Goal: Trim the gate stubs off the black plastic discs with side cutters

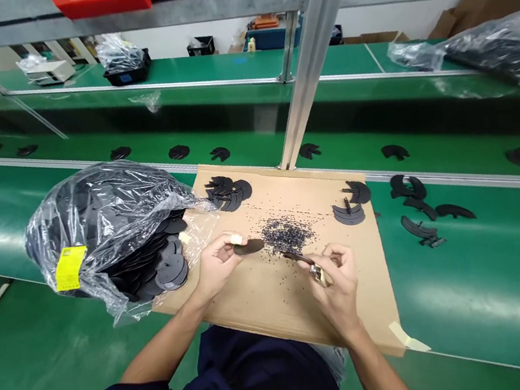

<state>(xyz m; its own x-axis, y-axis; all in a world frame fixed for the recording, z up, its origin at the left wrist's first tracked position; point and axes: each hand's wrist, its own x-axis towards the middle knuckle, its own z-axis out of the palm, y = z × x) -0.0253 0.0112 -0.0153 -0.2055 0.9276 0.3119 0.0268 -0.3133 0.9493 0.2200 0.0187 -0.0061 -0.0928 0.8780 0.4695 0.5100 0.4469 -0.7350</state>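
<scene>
My left hand [219, 264] pinches a flat, rounded black plastic piece [250, 246] between thumb and fingers, above the cardboard sheet [259, 295]. A light wrap covers one fingertip of that hand. My right hand [337, 281] is closed around a small hand tool [317, 272] with shiny metal at the grip and a dark, narrow tip pointing left; its exact kind is unclear. Between and just beyond both hands lies a heap of tiny black bits [289, 235], scattered thinly at its edges. The tool's tip is near the heap's front edge, apart from the black piece.
Left of the cardboard, a clear plastic bag [111, 203] spills flat black discs [171, 269]. Stacked black parts [228, 193] and curved parts [349, 211] lie on the cardboard's far corners. More curved parts [419, 227] rest on the green surface at right. A metal post [313, 58] rises behind.
</scene>
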